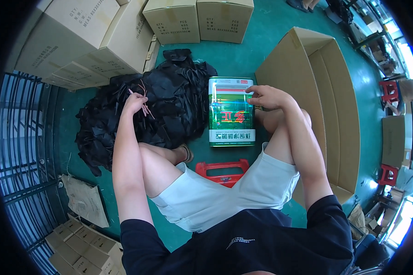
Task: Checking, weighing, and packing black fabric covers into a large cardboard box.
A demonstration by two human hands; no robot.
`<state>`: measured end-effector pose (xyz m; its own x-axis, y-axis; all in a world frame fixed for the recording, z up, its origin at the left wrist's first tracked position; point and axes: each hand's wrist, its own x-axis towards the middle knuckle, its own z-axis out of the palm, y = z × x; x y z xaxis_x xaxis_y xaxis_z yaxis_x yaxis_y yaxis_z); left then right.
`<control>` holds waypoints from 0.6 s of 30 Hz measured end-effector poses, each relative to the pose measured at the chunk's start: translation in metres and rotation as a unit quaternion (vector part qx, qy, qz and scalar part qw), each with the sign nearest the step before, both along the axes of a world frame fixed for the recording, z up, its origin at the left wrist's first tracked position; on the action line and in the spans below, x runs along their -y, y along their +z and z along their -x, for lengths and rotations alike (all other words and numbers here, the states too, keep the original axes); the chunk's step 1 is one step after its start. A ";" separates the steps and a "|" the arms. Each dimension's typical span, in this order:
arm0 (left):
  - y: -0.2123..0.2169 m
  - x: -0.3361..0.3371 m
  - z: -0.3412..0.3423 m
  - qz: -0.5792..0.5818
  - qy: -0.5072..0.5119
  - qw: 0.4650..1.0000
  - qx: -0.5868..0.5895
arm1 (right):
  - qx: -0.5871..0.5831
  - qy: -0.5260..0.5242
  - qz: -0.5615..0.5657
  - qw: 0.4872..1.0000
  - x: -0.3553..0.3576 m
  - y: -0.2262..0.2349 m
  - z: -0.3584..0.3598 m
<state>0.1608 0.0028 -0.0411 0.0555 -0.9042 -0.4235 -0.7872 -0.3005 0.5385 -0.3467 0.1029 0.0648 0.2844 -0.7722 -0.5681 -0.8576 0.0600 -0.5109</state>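
Nearest, one low red plastic stool (222, 179), between the person's thighs, its upper bar just short of the tin. One rectangular metal tin (231, 103), green, white and silver, glossy, between the shins; long axis pointing away from the person, printed face toward the viewer. One right hand (268, 97), at the tin's right long edge toward the far end; thumb and fingers spread apart, fingertips seemingly resting on the tin, not closed around it. One left hand (135, 103), well to the left of the tin; thumb and fingers pressed together, pinching a small bunch of thin pink strands (146, 107), loose ends spilling to the right and toward the far side. Governing relation: strands directly in the left grip, above the pile; tin off to the right of that grip, the right hand by far the nearer to it. One large heap of black, thin, crumpled pieces (179, 105), fabric or film, cannot tell which; beneath the left hand, reaching close to the tin's left edge. One tall brown cardboard carton (284, 68), open, beyond the right forearm. Farthest ahead, two closed brown cardboard boxes (172, 23), side by side on the green floor (268, 27).
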 end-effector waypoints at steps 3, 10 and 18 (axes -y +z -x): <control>0.006 0.005 0.008 -0.097 0.055 0.990 -0.083 | -0.004 -0.007 -0.017 1.000 0.005 0.007 0.000; 0.013 0.014 0.040 -0.085 -0.057 0.989 -0.106 | 0.015 -0.020 -0.003 1.000 0.020 -0.001 0.003; 0.102 -0.028 0.118 0.024 -0.213 0.976 -0.027 | -0.061 0.120 0.007 0.991 0.084 -0.077 -0.051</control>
